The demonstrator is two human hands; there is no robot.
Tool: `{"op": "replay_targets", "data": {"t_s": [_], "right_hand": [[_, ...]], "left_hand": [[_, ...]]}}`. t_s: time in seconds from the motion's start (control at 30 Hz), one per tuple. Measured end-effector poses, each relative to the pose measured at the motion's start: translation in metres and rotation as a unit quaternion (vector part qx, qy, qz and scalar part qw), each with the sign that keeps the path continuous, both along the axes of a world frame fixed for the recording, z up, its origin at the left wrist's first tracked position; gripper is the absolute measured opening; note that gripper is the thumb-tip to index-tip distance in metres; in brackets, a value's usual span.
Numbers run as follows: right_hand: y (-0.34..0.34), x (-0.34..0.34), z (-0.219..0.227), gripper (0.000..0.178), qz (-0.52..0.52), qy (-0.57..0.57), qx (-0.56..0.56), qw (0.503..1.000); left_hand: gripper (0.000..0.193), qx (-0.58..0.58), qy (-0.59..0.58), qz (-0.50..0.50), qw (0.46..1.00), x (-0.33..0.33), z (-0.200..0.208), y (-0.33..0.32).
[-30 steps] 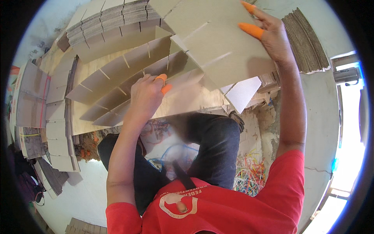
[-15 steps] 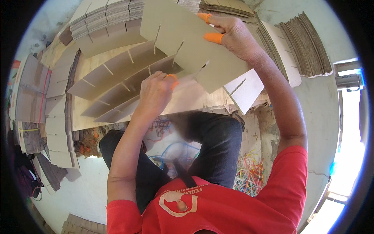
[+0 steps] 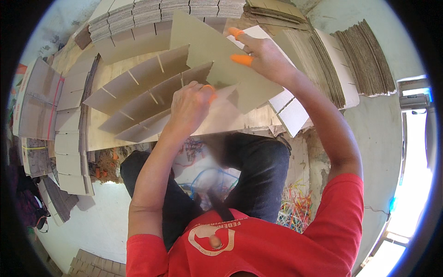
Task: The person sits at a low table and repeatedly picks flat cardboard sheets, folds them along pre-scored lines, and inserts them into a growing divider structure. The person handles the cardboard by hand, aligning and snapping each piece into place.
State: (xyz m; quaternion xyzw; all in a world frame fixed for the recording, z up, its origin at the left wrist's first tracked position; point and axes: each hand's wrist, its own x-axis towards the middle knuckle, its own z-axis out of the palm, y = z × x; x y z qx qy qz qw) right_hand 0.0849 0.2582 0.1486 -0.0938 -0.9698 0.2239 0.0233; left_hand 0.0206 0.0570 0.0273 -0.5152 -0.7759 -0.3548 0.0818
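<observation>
My left hand (image 3: 191, 104) is closed on the right end of slotted cardboard strips (image 3: 134, 81). Several of these strips stand on edge, side by side, slots facing up. Thumb and fingers of my right hand (image 3: 263, 53), two with orange finger covers, grip a wide cardboard piece (image 3: 214, 51). That piece stands crosswise to the strips, and their right ends meet it. Whether their slots interlock cannot be made out. Beside it on the right, under my right forearm, lies a pale slotted cardboard piece (image 3: 293, 115).
The pieces rest on a wooden board (image 3: 106, 138) above my knees. Stacked slotted cardboard (image 3: 166, 11) lines its far edge. More stacks stand at the right (image 3: 364, 57) and left (image 3: 71, 157). A tied cardboard bundle (image 3: 39, 101) is at far left. Coloured strapping scraps (image 3: 295, 207) lie below.
My right hand has moved slightly left and down with the cardboard piece. Its slots, visible before, no longer show where the strips meet it. My left hand has shifted slightly right.
</observation>
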Motion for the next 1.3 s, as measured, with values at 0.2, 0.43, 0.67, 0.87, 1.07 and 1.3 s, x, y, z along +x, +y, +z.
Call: {"op": "replay_targets", "data": {"t_s": [0.2, 0.43, 0.67, 0.87, 1.07, 1.3], "right_hand": [[0.014, 0.035, 0.004, 0.032, 0.08, 0.059, -0.006, 0.995], [0.025, 0.031, -0.031, 0.018, 0.171, 0.146, 0.03, 0.974], [0.012, 0.047, -0.037, 0.025, 0.081, 0.163, 0.044, 0.982], [0.003, 0.05, -0.038, 0.027, 0.089, 0.154, 0.085, 0.98], [-0.005, 0.055, -0.03, 0.023, 0.069, 0.146, 0.092, 0.983], [0.002, 0.036, -0.066, 0.02, 0.106, 0.029, 0.173, 0.979]], "left_hand": [[0.016, -0.004, -0.009, 0.001, 1.0, 0.002, 0.004, 0.002], [0.014, -0.008, 0.005, 0.004, 1.0, 0.002, 0.003, 0.004], [0.018, 0.025, 0.006, 0.033, 0.999, -0.008, 0.012, 0.001], [0.028, -0.089, 0.127, 0.095, 0.983, -0.113, 0.024, 0.024], [0.03, -0.12, 0.059, 0.019, 0.991, -0.135, 0.018, 0.039], [0.036, -0.17, 0.028, 0.031, 0.985, -0.138, 0.023, 0.045]]}}
